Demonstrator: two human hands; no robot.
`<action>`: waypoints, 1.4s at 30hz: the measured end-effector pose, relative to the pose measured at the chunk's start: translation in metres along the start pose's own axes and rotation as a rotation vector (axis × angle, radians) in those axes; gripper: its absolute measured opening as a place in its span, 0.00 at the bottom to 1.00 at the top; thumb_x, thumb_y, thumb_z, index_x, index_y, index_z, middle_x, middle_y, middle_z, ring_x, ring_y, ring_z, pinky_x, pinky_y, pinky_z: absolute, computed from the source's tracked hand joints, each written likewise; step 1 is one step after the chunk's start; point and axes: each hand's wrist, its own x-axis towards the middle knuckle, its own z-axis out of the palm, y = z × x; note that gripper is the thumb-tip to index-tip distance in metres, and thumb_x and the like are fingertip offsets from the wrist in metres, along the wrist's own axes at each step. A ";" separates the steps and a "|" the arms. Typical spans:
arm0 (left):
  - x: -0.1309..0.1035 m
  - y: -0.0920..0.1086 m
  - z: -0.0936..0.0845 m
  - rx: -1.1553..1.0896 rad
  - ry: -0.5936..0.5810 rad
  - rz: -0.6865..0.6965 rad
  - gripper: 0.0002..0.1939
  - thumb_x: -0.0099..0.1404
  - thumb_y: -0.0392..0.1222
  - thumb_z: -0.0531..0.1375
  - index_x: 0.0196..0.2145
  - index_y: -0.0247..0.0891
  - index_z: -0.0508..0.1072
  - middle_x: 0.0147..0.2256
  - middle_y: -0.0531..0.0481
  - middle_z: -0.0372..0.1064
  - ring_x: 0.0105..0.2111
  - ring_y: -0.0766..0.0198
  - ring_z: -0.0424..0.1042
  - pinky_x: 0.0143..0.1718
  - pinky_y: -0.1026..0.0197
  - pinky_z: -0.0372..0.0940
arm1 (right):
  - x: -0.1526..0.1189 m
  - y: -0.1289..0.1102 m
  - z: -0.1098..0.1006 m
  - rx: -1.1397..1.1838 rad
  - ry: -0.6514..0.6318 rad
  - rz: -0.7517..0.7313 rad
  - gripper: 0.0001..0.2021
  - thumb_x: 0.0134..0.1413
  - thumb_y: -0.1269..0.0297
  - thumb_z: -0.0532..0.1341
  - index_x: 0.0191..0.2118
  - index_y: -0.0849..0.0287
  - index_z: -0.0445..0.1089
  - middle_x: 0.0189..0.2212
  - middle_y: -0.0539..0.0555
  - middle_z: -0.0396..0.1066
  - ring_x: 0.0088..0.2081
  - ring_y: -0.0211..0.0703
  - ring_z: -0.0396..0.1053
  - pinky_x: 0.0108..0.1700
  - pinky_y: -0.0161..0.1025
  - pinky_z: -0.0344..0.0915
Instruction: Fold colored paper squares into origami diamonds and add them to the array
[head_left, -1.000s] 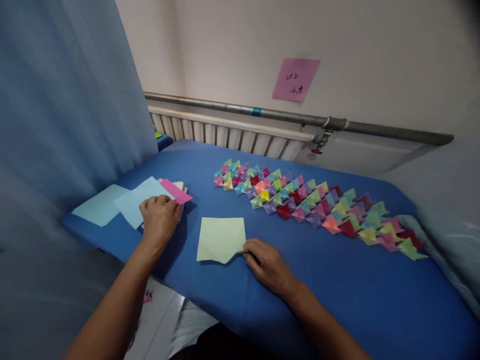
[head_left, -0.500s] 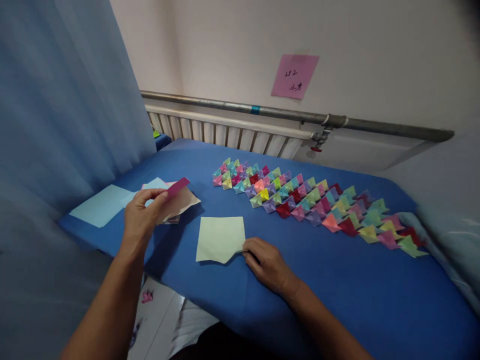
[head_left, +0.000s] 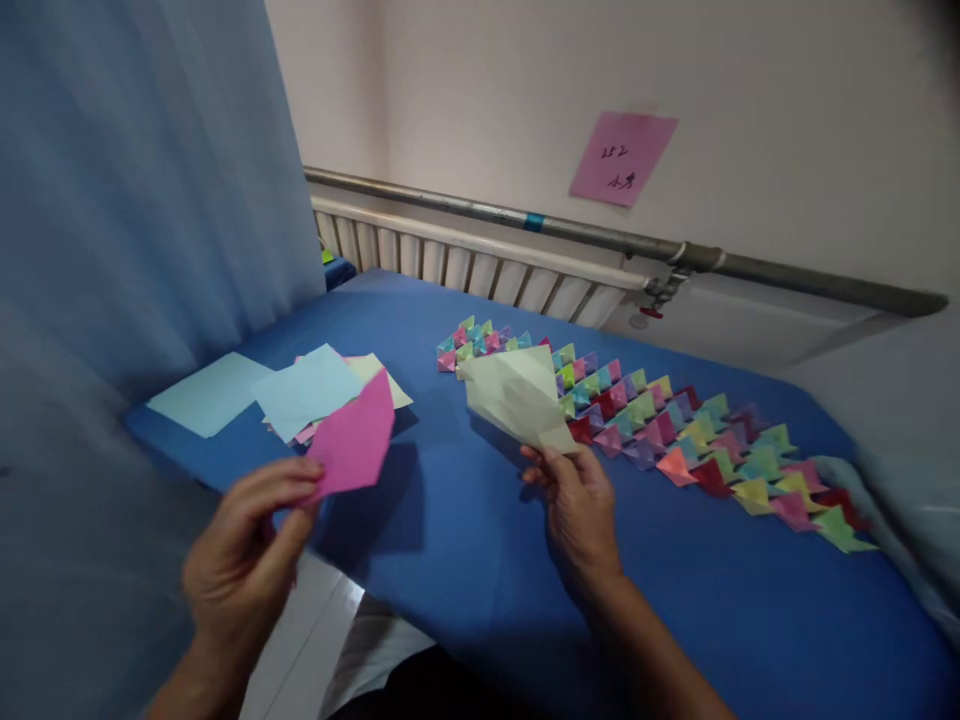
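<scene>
Between the thumb and fingers of my left hand (head_left: 251, 545) is a sheet of pink paper (head_left: 356, 440), lifted above the near left part of the table. My right hand (head_left: 574, 500) pinches the lower corner of a pale green sheet of paper (head_left: 521, 395), raised and tilted off the blue cover (head_left: 465, 540). Behind the pink sheet lies a loose pile of paper with a light blue sheet (head_left: 304, 385) on top and a cream sheet (head_left: 386, 375) beside it. The raised green sheet hides part of the rows of folded paper pieces (head_left: 637, 410).
More light blue paper (head_left: 210, 395) lies at the left edge, near a blue curtain (head_left: 135, 200). A radiator (head_left: 450, 265) and a metal pipe (head_left: 480, 205) run along the wall behind. A pink note (head_left: 624, 157) with handwriting is stuck on the wall.
My left hand has brought the pink sheet nearer, away from the pile. My right hand has lifted the pale green sheet off the blue cover, up and to the right. The view has shifted slightly.
</scene>
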 end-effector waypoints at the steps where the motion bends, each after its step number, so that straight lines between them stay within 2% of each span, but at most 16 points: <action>1: -0.011 -0.004 -0.001 -0.026 -0.064 0.027 0.09 0.65 0.32 0.62 0.40 0.44 0.74 0.41 0.51 0.76 0.44 0.58 0.77 0.48 0.52 0.73 | 0.001 -0.003 0.010 -0.035 -0.023 -0.061 0.11 0.54 0.54 0.65 0.34 0.56 0.68 0.30 0.51 0.78 0.26 0.38 0.72 0.31 0.36 0.70; 5: -0.037 -0.013 0.005 -0.010 -0.245 0.167 0.10 0.66 0.30 0.59 0.42 0.43 0.74 0.38 0.49 0.78 0.41 0.60 0.78 0.43 0.57 0.74 | 0.009 -0.002 0.064 -0.170 -0.253 -0.264 0.08 0.60 0.57 0.60 0.40 0.55 0.70 0.37 0.53 0.78 0.32 0.39 0.74 0.36 0.38 0.72; 7: -0.045 -0.012 0.009 0.003 -0.302 0.229 0.10 0.67 0.30 0.58 0.42 0.42 0.74 0.38 0.48 0.79 0.40 0.60 0.79 0.44 0.56 0.73 | 0.018 0.005 0.092 -0.239 -0.396 -0.349 0.08 0.62 0.60 0.58 0.42 0.56 0.70 0.35 0.53 0.77 0.33 0.40 0.74 0.37 0.39 0.72; 9: -0.053 -0.012 0.011 0.015 -0.346 0.261 0.10 0.68 0.30 0.58 0.42 0.42 0.74 0.39 0.48 0.79 0.41 0.60 0.78 0.45 0.55 0.72 | 0.026 0.013 0.109 -0.354 -0.592 -0.439 0.08 0.60 0.64 0.58 0.43 0.57 0.71 0.35 0.53 0.76 0.34 0.41 0.74 0.37 0.38 0.72; 10: -0.058 -0.012 0.012 0.015 -0.359 0.268 0.10 0.68 0.30 0.58 0.43 0.42 0.74 0.39 0.48 0.79 0.42 0.60 0.78 0.46 0.55 0.71 | 0.029 0.017 0.111 -0.421 -0.678 -0.476 0.11 0.58 0.65 0.60 0.46 0.57 0.71 0.41 0.55 0.76 0.38 0.42 0.74 0.39 0.38 0.72; 12: -0.067 -0.013 0.013 0.002 -0.373 0.262 0.10 0.68 0.30 0.58 0.43 0.42 0.74 0.41 0.47 0.79 0.44 0.59 0.77 0.49 0.53 0.70 | 0.029 0.019 0.099 -0.519 -0.710 -0.541 0.17 0.56 0.67 0.61 0.53 0.57 0.69 0.53 0.59 0.72 0.43 0.43 0.74 0.42 0.40 0.73; 13: -0.072 -0.014 0.014 -0.007 -0.378 0.254 0.10 0.68 0.31 0.58 0.43 0.42 0.74 0.42 0.47 0.79 0.45 0.58 0.76 0.49 0.52 0.70 | 0.025 0.018 0.086 -0.554 -0.678 -0.558 0.18 0.57 0.68 0.59 0.53 0.57 0.69 0.55 0.60 0.70 0.45 0.44 0.73 0.45 0.42 0.72; 16: -0.081 -0.015 0.020 -0.033 -0.404 0.235 0.10 0.67 0.31 0.59 0.42 0.43 0.75 0.41 0.47 0.77 0.45 0.58 0.75 0.48 0.52 0.70 | 0.002 0.006 0.033 -0.650 -0.670 -0.582 0.19 0.56 0.75 0.54 0.51 0.54 0.71 0.54 0.58 0.71 0.52 0.47 0.71 0.53 0.48 0.70; 18: -0.083 -0.012 0.027 -0.070 -0.433 0.250 0.10 0.67 0.31 0.59 0.42 0.43 0.74 0.40 0.47 0.76 0.45 0.58 0.74 0.48 0.52 0.69 | -0.023 -0.003 -0.002 -0.722 -0.730 -0.596 0.26 0.50 0.80 0.53 0.53 0.52 0.70 0.56 0.57 0.70 0.58 0.49 0.67 0.58 0.53 0.65; 20: -0.082 -0.006 0.036 -0.128 -0.478 0.291 0.10 0.67 0.31 0.59 0.43 0.43 0.74 0.40 0.47 0.76 0.45 0.58 0.74 0.49 0.51 0.69 | -0.050 -0.008 -0.028 -0.804 -0.793 -0.607 0.30 0.48 0.80 0.55 0.57 0.53 0.68 0.59 0.59 0.67 0.60 0.51 0.64 0.60 0.55 0.63; 23: -0.081 0.007 0.050 -0.221 -0.574 0.367 0.12 0.67 0.30 0.59 0.44 0.44 0.74 0.41 0.48 0.76 0.45 0.58 0.74 0.51 0.50 0.68 | -0.081 -0.006 -0.053 -0.893 -0.739 -0.630 0.25 0.53 0.78 0.57 0.56 0.54 0.69 0.58 0.61 0.68 0.60 0.54 0.62 0.58 0.56 0.62; 28: -0.083 0.009 0.054 -0.221 -0.751 0.392 0.14 0.67 0.35 0.59 0.50 0.45 0.73 0.45 0.46 0.77 0.48 0.55 0.75 0.54 0.48 0.66 | -0.100 0.005 -0.089 -0.936 -0.683 -0.639 0.18 0.60 0.77 0.55 0.50 0.53 0.72 0.53 0.60 0.72 0.54 0.50 0.67 0.53 0.50 0.64; 31: -0.082 0.001 0.051 -0.102 -0.745 0.361 0.15 0.68 0.42 0.60 0.52 0.42 0.72 0.47 0.42 0.76 0.48 0.51 0.74 0.52 0.46 0.66 | -0.106 0.006 -0.103 -0.915 -0.646 -0.653 0.18 0.63 0.76 0.53 0.52 0.53 0.72 0.51 0.60 0.73 0.52 0.48 0.69 0.50 0.48 0.66; 34: -0.079 -0.002 0.050 -0.037 -0.706 0.354 0.14 0.69 0.40 0.59 0.52 0.42 0.71 0.45 0.42 0.76 0.47 0.51 0.74 0.50 0.48 0.66 | -0.109 0.004 -0.104 -0.883 -0.617 -0.682 0.18 0.64 0.76 0.52 0.52 0.52 0.72 0.50 0.58 0.74 0.51 0.47 0.70 0.50 0.47 0.67; 37: -0.076 -0.002 0.053 -0.035 -0.740 0.379 0.14 0.69 0.39 0.58 0.52 0.41 0.70 0.45 0.42 0.76 0.47 0.51 0.75 0.50 0.49 0.65 | -0.108 0.002 -0.102 -0.864 -0.632 -0.688 0.18 0.63 0.77 0.53 0.51 0.53 0.72 0.49 0.57 0.75 0.51 0.47 0.70 0.50 0.46 0.67; 42: -0.073 -0.002 0.058 -0.042 -0.785 0.397 0.15 0.69 0.37 0.56 0.52 0.42 0.72 0.45 0.43 0.78 0.46 0.51 0.75 0.50 0.47 0.64 | -0.104 0.005 -0.099 -0.921 -0.621 -0.562 0.20 0.62 0.75 0.55 0.56 0.53 0.70 0.51 0.58 0.74 0.52 0.50 0.69 0.54 0.51 0.66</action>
